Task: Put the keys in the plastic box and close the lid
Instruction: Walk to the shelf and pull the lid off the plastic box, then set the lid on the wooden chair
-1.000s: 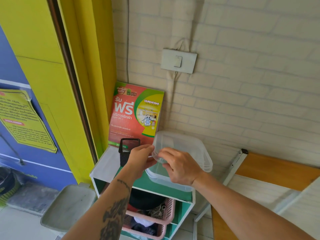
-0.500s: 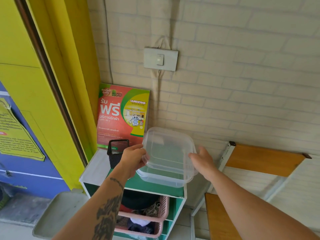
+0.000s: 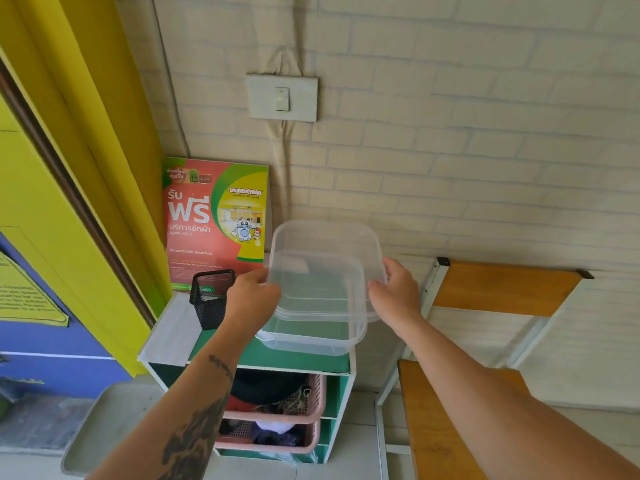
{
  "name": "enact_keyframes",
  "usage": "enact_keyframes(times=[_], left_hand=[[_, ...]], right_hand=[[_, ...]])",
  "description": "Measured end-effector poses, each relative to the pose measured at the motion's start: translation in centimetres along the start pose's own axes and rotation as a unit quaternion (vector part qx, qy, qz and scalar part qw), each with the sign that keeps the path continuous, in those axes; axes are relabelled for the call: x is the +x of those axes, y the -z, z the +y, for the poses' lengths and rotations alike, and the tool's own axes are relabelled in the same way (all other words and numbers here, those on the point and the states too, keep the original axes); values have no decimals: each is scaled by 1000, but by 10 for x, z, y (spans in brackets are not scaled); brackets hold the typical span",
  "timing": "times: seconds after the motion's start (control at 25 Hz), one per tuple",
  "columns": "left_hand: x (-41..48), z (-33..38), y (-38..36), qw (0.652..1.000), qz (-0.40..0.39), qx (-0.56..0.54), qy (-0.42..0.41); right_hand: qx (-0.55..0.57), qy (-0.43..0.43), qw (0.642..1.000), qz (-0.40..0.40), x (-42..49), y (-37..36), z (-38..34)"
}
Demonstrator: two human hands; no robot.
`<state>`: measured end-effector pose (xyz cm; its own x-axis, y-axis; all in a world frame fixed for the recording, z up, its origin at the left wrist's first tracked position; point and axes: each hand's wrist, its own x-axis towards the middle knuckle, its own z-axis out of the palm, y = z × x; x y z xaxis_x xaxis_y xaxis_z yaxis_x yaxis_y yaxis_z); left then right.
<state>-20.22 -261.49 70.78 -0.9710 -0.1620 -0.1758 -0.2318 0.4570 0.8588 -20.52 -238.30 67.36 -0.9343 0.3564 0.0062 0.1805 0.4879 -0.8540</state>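
Observation:
A clear plastic box (image 3: 311,344) stands on the green top of a small shelf unit (image 3: 270,360). Its clear lid (image 3: 325,237) hangs just above the box, tilted and shifted toward the wall. My left hand (image 3: 252,299) grips the lid's left edge and my right hand (image 3: 394,292) grips its right edge. No keys show anywhere in view, and the box looks empty through its walls.
A black mesh cup (image 3: 211,299) stands just left of the box, under my left hand. A red and green poster (image 3: 214,223) leans on the brick wall behind. Pink baskets (image 3: 277,414) fill the shelves below. A wooden chair (image 3: 450,410) stands to the right, with a light switch (image 3: 282,97) above.
My right hand has moved from the lid's left corner to its right edge. The lid has swung down from upright to lie tilted over the box.

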Motion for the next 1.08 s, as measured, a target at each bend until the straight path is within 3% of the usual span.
enact_keyframes(times=[0.28,0.56,0.8,1.08], left_hand=[[-25,35,-56,998,8,-11,-68],[-79,62,-196,998,-36,22,-56],[-99,34,-316,984,-157,78,45],[-95,-54,-428,930,-295,149,158]], right_hand=[[44,21,997,58,-8,85,14],[22,-33,996,84,-17,200,122],[-15,-133,990,41,-24,255,247],[-100,-254,962,-25,-25,238,380]])
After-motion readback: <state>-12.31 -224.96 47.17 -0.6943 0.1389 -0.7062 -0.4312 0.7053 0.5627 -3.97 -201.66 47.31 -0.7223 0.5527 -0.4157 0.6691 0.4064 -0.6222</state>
